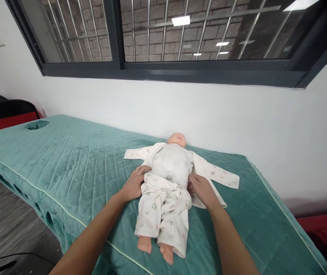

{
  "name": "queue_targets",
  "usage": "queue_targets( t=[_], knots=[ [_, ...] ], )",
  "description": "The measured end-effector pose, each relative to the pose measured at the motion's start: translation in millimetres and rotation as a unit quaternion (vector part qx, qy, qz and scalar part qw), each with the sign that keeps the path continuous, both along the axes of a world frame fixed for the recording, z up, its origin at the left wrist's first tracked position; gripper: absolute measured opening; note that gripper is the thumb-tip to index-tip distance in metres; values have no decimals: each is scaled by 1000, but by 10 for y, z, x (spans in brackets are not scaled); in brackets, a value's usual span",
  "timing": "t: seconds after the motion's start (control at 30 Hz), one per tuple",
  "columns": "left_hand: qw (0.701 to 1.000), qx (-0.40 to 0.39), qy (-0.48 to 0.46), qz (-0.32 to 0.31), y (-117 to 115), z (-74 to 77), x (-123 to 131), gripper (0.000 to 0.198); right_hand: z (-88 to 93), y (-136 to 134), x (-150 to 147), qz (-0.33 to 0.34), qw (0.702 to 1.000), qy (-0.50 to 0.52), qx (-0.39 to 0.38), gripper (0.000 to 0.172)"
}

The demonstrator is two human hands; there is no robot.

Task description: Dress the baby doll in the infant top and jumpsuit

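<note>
A baby doll (pixel 177 139) lies on its back with its bare feet towards me. Its white cloth torso (pixel 171 162) shows between the spread sides of a printed white shirt (pixel 220 176), whose sleeves reach out to both sides. Printed white pants (pixel 163 206) cover the legs up to the waist, where the fabric is bunched. At the left end of the waistband, my left hand (pixel 136 183) is closed on the pants, its fingertips partly hidden. My right hand (pixel 203 190) pinches at the waistband's right end, beside the open shirt flap.
A green quilted cover (pixel 89 164) with a face hole (pixel 36 125) lies over the bed. Behind it rise a white wall and a dark-framed window (pixel 163 70). Black and red chairs (pixel 7 114) stand at far left, and a red item (pixel 324 229) at right.
</note>
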State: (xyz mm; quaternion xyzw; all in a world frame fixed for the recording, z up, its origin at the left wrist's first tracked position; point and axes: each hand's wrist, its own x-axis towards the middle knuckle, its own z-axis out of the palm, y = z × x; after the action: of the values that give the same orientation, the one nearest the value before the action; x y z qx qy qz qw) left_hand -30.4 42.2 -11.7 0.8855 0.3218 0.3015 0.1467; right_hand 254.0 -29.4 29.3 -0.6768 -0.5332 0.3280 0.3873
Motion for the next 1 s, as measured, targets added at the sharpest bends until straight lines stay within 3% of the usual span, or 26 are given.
queue_targets(
  t=[0.13, 0.27, 0.47, 0.73, 1.0],
  knots=[
    [999, -2, -15, 47, -19, -39, -20, 23, 9, -200, -24, 87, 993, -77, 40, 29],
    [988, 8, -34, 150, -32, -45, -38, 21, -75, -430, -114, 141, 974, -147, 104, 12],
    [947, 82, -96, 294, -119, -53, -112, 19, -190, -604, -188, 130, 958, -231, 108, 14],
    [902, 125, -134, 391, -168, -95, -172, 26, -193, -686, -255, 99, 943, -298, 115, 26],
    [910, 83, 15, 406, -187, -16, -120, 24, -218, -728, -290, 49, 912, -391, 111, 21]
  ],
)
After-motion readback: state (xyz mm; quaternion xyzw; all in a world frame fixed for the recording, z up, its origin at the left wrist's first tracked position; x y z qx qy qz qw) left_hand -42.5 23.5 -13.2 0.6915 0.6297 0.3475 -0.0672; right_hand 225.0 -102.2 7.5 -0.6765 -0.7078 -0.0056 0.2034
